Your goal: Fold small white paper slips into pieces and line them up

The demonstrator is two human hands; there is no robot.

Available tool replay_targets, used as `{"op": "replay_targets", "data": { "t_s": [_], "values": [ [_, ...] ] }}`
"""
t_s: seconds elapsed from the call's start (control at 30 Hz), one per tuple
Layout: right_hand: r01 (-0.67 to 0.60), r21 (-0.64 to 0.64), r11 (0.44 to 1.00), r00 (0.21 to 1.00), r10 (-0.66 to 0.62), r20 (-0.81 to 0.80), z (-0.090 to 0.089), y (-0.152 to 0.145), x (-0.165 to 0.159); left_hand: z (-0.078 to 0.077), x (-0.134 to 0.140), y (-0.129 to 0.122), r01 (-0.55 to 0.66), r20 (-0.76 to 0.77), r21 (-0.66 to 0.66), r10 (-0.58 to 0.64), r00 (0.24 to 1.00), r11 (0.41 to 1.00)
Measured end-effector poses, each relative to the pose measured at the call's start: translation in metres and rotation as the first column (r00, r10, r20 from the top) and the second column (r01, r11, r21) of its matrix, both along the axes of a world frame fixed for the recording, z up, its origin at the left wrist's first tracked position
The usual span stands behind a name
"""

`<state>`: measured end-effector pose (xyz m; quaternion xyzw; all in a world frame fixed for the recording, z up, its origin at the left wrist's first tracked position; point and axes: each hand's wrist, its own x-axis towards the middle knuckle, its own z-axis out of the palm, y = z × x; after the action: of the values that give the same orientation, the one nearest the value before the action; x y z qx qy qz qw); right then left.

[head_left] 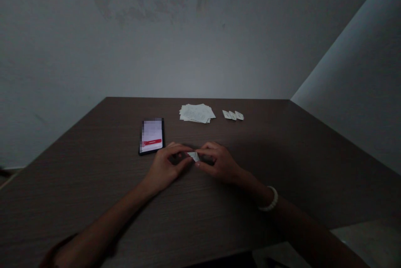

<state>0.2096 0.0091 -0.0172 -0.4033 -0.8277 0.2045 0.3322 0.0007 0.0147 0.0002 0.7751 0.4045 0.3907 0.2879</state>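
Observation:
A small folded piece of white paper [194, 156] is pinched between my two hands, low over the middle of the table. My left hand [166, 164] grips its left side with thumb and forefinger. On the other side, my right hand [220, 161] holds it the same way, with a pale beaded bracelet on that wrist. The paper's visible face tapers downward, and the fingers cover its edges. Just beyond my left hand lies a phone [152, 136] with its screen lit and a red bar across it.
A loose stack of white paper sheets [196, 113] lies toward the back of the brown table [94, 167]. To its right, several small folded paper pieces [233, 115] overlap in a row. A grey wall [194, 59] rises behind the table's far edge, and another wall [354, 84] stands at the right.

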Motion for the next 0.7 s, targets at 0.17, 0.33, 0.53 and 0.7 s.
{"op": "replay_targets", "data": {
  "t_s": [0.17,0.33,0.53,0.7],
  "values": [
    [-0.002,-0.01,1.0,1.0,0.002,-0.009,0.0017,-0.0011,0.0002,-0.0003,0.0003,0.0003,0.006,0.016,0.014,-0.007,1.0,1.0],
    [-0.004,-0.021,1.0,1.0,0.004,-0.004,0.0008,-0.001,0.0009,0.0018,0.001,-0.0009,-0.001,0.008,0.012,0.001,1.0,1.0],
    [-0.016,-0.025,1.0,0.999,0.015,-0.037,-0.0015,0.0001,-0.0001,0.0002,0.0008,-0.0009,-0.042,0.019,0.011,0.041,0.999,0.999],
    [0.007,-0.029,1.0,0.999,-0.008,-0.051,-0.0017,0.0005,-0.0009,0.0016,0.0012,-0.0014,-0.08,0.003,0.004,0.08,0.997,0.997]
  ]
}}
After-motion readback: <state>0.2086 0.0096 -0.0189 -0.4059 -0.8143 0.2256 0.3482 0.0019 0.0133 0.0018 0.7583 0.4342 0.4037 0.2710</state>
